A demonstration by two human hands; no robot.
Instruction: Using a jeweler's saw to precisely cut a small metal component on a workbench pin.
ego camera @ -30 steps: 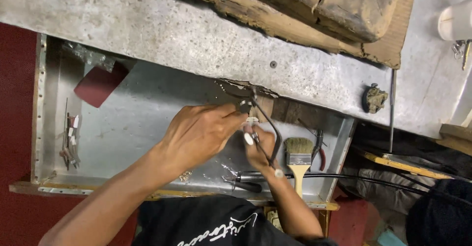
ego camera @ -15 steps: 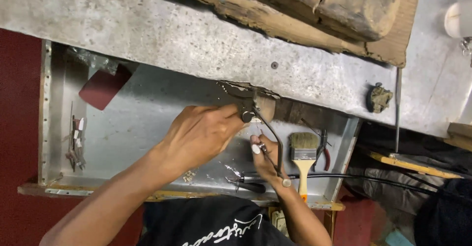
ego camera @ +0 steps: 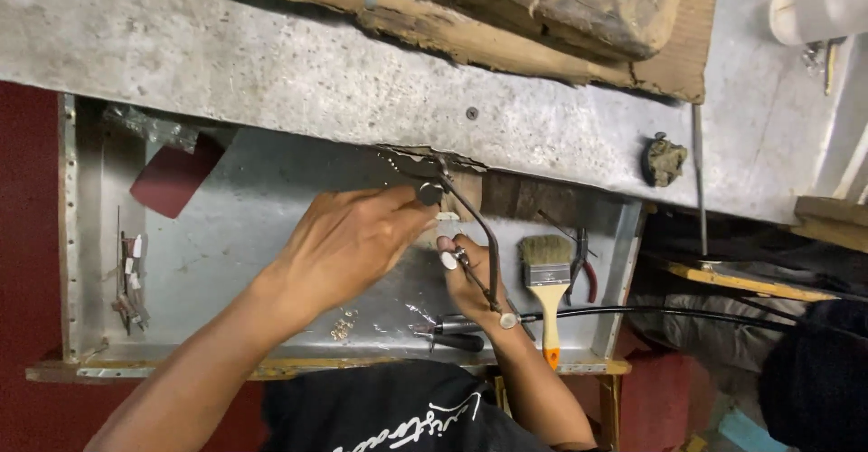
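Black-handled tool point(ego camera: 452, 336) lies nearest, on the metal tray point(ego camera: 226, 262) floor, w/ a paintbrush point(ego camera: 546, 276) and red-handled pliers point(ego camera: 586, 267) to its right. Right hand point(ego camera: 470, 276) is clamped on a thin saw frame point(ego camera: 475, 235). Left hand point(ego camera: 348, 240) pinches a small piece point(ego camera: 432, 193) at the wooden peg point(ego camera: 466, 194), hands close together. Beyond, grey tabletop point(ego camera: 226, 54) carries worn wood blocks point(ego camera: 542, 9).

Grey, scuffed metal workbench top point(ego camera: 271, 63) spans the view. Below it, a shallow sheet-metal tray point(ego camera: 81, 235) with riveted rim. Worn wooden blocks on cardboard point(ego camera: 542, 18) at the bench's far edge. Dark red floor point(ego camera: 18, 190) to the left. Light dim, even.
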